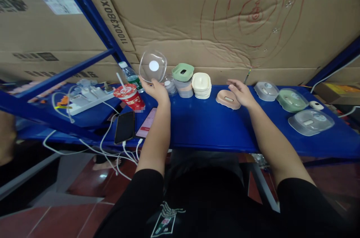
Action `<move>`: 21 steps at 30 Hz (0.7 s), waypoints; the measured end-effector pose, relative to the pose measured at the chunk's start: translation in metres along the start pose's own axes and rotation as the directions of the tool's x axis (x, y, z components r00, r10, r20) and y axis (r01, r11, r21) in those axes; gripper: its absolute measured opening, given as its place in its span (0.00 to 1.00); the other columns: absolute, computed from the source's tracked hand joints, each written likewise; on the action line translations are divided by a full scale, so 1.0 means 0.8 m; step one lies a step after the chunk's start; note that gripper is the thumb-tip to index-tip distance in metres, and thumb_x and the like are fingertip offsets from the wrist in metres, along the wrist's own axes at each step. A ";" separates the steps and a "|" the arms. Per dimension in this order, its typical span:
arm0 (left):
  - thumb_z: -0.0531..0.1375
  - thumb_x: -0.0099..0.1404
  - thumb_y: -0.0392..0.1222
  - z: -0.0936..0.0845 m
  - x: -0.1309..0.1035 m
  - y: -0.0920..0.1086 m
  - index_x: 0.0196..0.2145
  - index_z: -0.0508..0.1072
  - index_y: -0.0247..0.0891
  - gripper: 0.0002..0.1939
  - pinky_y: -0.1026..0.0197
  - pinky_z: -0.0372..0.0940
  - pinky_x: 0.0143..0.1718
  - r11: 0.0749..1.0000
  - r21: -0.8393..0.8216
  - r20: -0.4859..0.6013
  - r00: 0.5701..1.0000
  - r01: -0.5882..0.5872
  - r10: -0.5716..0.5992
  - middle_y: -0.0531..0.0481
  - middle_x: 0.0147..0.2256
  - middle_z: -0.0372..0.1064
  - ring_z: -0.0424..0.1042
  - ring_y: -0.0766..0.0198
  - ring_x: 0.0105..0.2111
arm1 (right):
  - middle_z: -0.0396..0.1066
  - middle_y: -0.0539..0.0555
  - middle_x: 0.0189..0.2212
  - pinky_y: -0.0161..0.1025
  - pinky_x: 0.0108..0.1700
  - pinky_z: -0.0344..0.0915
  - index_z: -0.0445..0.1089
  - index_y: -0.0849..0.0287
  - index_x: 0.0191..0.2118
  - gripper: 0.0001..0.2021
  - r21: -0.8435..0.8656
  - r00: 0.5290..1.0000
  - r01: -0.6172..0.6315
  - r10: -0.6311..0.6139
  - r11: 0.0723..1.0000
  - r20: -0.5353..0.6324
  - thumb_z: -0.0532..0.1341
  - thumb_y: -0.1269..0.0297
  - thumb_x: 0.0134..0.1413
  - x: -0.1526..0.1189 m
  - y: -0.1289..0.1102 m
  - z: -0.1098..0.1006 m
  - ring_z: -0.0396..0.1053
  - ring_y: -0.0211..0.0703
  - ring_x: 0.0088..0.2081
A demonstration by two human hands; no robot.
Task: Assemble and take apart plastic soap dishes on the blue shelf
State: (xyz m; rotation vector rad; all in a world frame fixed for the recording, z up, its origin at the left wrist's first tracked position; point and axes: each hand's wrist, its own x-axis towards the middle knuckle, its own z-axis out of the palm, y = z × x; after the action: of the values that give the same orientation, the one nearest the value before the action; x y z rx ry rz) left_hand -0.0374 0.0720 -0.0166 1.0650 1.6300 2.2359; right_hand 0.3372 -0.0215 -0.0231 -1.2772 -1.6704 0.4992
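Observation:
My left hand (153, 89) grips a clear plastic cover (146, 66) with a round white sticker on it, raised over the back left of the table. My right hand (239, 91) has its fingers spread at the right edge of a pinkish-beige box (226, 99) with an oval slot; whether it touches the box I cannot tell. Between the hands stand a stack of grey and beige shells with a green one (183, 71) on top, and a stack of cream shells (201, 85). More clear covers (170, 86) sit behind my left wrist.
Covered grey (266, 91), green (292, 100) and white (311, 122) boxes stand at the right of the blue table (210, 129). A red cup (131, 97), bottle (131, 76), two phones (124, 128) and cables are at the left. Cardboard (174, 20) forms the back wall.

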 end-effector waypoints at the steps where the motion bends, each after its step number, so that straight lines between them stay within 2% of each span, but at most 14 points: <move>1: 0.47 0.80 0.47 0.000 0.004 -0.005 0.74 0.59 0.40 0.28 0.55 0.79 0.33 0.998 -0.002 0.011 0.998 0.060 -0.060 0.31 0.68 0.64 0.82 0.60 0.36 | 0.77 0.64 0.62 0.62 0.67 0.69 0.72 0.55 0.67 0.42 -0.066 1.000 -0.006 0.006 0.998 0.005 0.60 0.26 0.61 0.001 0.006 -0.002 0.75 0.63 0.63; 3: 0.49 0.79 0.46 0.001 0.007 -0.014 0.71 0.61 0.36 0.27 0.55 0.78 0.31 0.989 -0.009 0.058 0.988 0.145 -0.145 0.32 0.60 0.72 0.81 0.60 0.34 | 0.76 0.66 0.64 0.63 0.67 0.68 0.70 0.58 0.68 0.41 -0.227 0.998 0.004 0.009 0.974 0.057 0.61 0.31 0.62 0.000 0.015 -0.004 0.74 0.65 0.64; 5: 0.52 0.79 0.49 0.003 0.005 -0.021 0.65 0.66 0.34 0.24 0.57 0.75 0.29 0.980 -0.007 0.099 0.975 0.200 -0.198 0.37 0.49 0.76 0.79 0.61 0.30 | 0.72 0.67 0.68 0.65 0.69 0.65 0.68 0.59 0.70 0.41 -0.388 0.988 0.051 0.010 0.920 0.154 0.62 0.35 0.63 -0.001 0.022 -0.004 0.70 0.68 0.67; 8: 0.58 0.76 0.50 0.006 0.001 -0.026 0.55 0.71 0.34 0.19 0.60 0.69 0.24 0.954 0.002 0.091 0.950 0.299 -0.298 0.47 0.36 0.74 0.73 0.64 0.24 | 0.68 0.66 0.71 0.66 0.71 0.60 0.66 0.59 0.72 0.42 -0.544 0.960 0.108 0.055 0.832 0.274 0.63 0.37 0.62 -0.002 0.032 -0.003 0.64 0.70 0.71; 11: 0.60 0.75 0.44 0.007 0.000 -0.027 0.48 0.71 0.35 0.11 0.62 0.64 0.22 0.926 0.007 0.100 0.921 0.377 -0.376 0.55 0.28 0.67 0.68 0.66 0.20 | 0.66 0.64 0.73 0.66 0.72 0.58 0.66 0.56 0.73 0.44 -0.609 0.939 0.124 0.105 0.783 0.326 0.63 0.34 0.60 -0.001 0.044 0.000 0.61 0.69 0.73; 13: 0.59 0.76 0.44 0.007 0.000 -0.027 0.46 0.71 0.35 0.09 0.63 0.63 0.22 0.913 -0.005 0.112 0.907 0.409 -0.406 0.58 0.26 0.63 0.66 0.67 0.20 | 0.64 0.62 0.74 0.66 0.72 0.57 0.65 0.54 0.73 0.45 -0.624 0.932 0.130 0.120 0.771 0.342 0.63 0.31 0.58 0.000 0.051 0.002 0.59 0.67 0.75; 15: 0.57 0.78 0.48 0.007 0.002 -0.028 0.46 0.71 0.35 0.12 0.63 0.62 0.22 0.897 -0.026 0.111 0.893 0.442 -0.437 0.59 0.25 0.61 0.64 0.67 0.20 | 0.63 0.62 0.75 0.66 0.72 0.58 0.64 0.53 0.74 0.46 -0.628 0.930 0.132 0.123 0.767 0.346 0.63 0.30 0.58 0.001 0.055 0.002 0.59 0.67 0.75; 18: 0.53 0.79 0.55 0.007 0.008 -0.036 0.48 0.70 0.36 0.18 0.62 0.62 0.22 0.874 -0.034 0.076 0.873 0.484 -0.481 0.58 0.26 0.62 0.64 0.66 0.20 | 0.64 0.63 0.74 0.66 0.70 0.61 0.65 0.53 0.74 0.44 -0.622 0.930 0.146 0.107 0.770 0.351 0.66 0.35 0.57 0.001 0.054 0.002 0.60 0.68 0.74; 19: 0.52 0.80 0.56 0.006 0.010 -0.041 0.49 0.70 0.36 0.20 0.61 0.64 0.23 0.881 -0.030 0.069 0.880 0.473 -0.470 0.56 0.27 0.64 0.66 0.65 0.21 | 0.65 0.62 0.73 0.66 0.70 0.63 0.65 0.52 0.74 0.44 -0.618 0.933 0.141 0.106 0.773 0.345 0.67 0.36 0.57 0.001 0.052 0.002 0.61 0.69 0.73; 21: 0.50 0.80 0.59 0.003 0.015 -0.049 0.51 0.70 0.35 0.23 0.56 0.72 0.31 0.940 -0.015 0.126 0.933 0.340 -0.336 0.49 0.33 0.71 0.75 0.59 0.29 | 0.66 0.62 0.73 0.67 0.69 0.64 0.64 0.52 0.74 0.44 -0.605 0.939 0.121 0.106 0.787 0.326 0.69 0.39 0.55 0.000 0.048 0.002 0.63 0.69 0.73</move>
State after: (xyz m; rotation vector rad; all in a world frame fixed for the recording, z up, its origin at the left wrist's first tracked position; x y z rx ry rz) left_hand -0.0546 0.0954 -0.0453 0.8188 1.5763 1.9318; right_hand 0.3560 -0.0066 -0.0530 -1.7242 -2.2535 0.1600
